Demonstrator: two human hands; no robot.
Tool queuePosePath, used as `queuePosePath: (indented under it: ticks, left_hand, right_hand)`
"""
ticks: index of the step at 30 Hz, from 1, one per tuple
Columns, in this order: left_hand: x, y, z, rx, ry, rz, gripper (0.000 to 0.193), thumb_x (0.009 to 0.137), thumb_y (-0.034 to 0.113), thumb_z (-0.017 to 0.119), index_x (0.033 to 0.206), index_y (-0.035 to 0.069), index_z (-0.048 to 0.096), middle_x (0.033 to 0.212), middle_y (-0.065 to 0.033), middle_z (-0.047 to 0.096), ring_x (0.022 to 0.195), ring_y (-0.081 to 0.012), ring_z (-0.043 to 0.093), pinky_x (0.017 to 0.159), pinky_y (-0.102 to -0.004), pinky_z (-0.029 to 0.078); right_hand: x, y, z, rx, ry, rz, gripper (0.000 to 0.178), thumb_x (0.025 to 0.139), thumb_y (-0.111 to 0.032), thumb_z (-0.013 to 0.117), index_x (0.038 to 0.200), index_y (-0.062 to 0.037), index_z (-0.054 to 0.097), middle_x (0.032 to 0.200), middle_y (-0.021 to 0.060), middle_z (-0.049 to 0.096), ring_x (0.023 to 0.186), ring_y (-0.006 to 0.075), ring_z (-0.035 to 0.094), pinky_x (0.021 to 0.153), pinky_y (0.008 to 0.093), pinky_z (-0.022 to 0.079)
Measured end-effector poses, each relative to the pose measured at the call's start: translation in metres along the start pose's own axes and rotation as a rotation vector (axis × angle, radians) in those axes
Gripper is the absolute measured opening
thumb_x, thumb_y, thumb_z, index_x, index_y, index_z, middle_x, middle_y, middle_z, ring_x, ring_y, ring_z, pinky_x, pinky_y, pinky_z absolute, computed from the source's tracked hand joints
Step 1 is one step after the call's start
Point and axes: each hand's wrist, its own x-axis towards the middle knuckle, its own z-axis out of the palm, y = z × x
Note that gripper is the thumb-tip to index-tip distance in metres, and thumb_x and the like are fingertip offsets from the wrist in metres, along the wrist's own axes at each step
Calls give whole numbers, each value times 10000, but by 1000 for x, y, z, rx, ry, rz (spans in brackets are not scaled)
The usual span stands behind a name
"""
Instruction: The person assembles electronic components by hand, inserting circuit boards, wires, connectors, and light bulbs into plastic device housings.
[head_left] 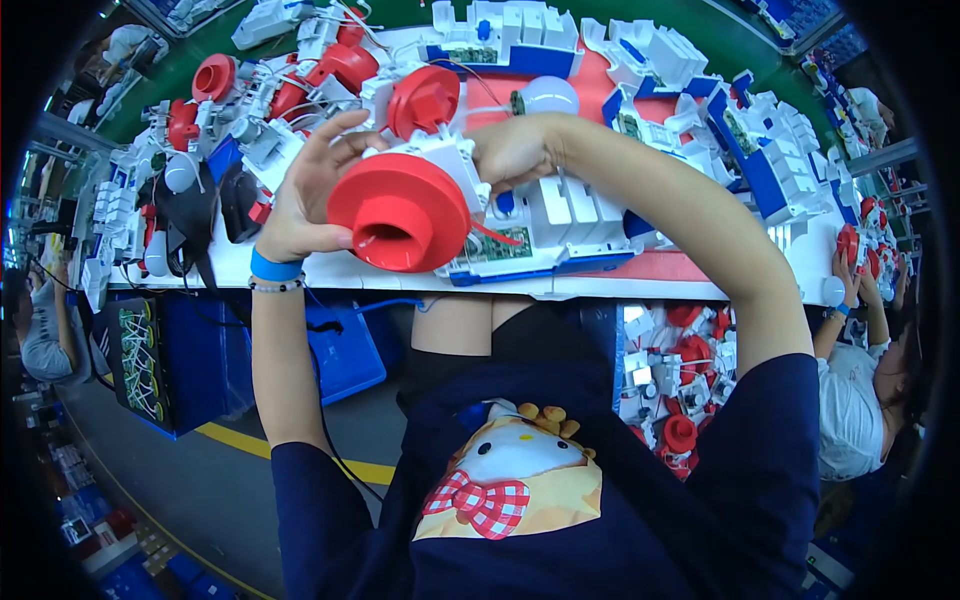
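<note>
My left hand [315, 190] grips a red round plastic part [455, 215] with a wide flange and a hollow spout tilted toward me. Its thumb presses the flange's lower left edge, and the other fingers rise behind. A white plastic body [452, 160] is attached behind the flange. My right hand [515, 152] reaches across to that white body with curled fingers, their tips partly hidden. Just beneath the held assembly lies a white and blue housing [570, 215] with a green circuit board. Another red round part [425, 100] sits just beyond, and a white bulb [548, 96] lies behind my right wrist.
Red and white assemblies with wires [290, 95] crowd the left of the white table [330, 270]. More white and blue housings [765, 160] fill the right. Below stand a blue bin [345, 355] and a container of red and white parts [680, 375]. Another person [855, 400] works at right.
</note>
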Motion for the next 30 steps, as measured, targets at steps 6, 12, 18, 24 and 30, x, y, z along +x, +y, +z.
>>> queuePosePath:
  ticks: [6,12,18,24,30]
  left_hand:
    - [-4,-4,-9,93,92,-29,974,427,215,765,1244,30,269,1102,-131,445,1042,-228,454,917,-325,346]
    - [-4,-3,-15,148,130,-51,995,409,261,761,1243,30,270,1124,-139,449,1056,-235,454,921,-341,356]
    - [-3,-1,-15,150,127,-48,991,421,257,759,1247,31,262,1149,-144,437,1060,-244,454,927,-347,349]
    - [-8,0,-19,195,165,-59,1004,412,273,758,1251,31,263,1162,-158,434,1064,-248,456,926,-356,348]
    - [-7,0,-18,205,166,-57,1006,407,281,754,1252,33,266,1152,-156,445,1058,-248,462,921,-358,354]
  right_hand:
    - [0,-6,0,-415,218,-62,135,668,23,595,795,53,563,703,93,601,588,121,594,536,217,500]
    - [-6,-22,14,-635,207,94,166,629,-25,595,769,44,538,625,111,585,531,140,588,475,230,496]
    - [-9,-25,17,-759,263,94,137,634,-35,577,732,60,570,620,98,587,496,139,572,458,238,458]
    - [-13,-16,6,-732,390,-23,135,691,-90,596,748,33,596,643,95,593,551,143,580,484,250,455]
    - [-17,-13,18,-1046,350,-77,145,722,-119,580,803,-11,633,714,113,617,628,172,588,571,277,454]
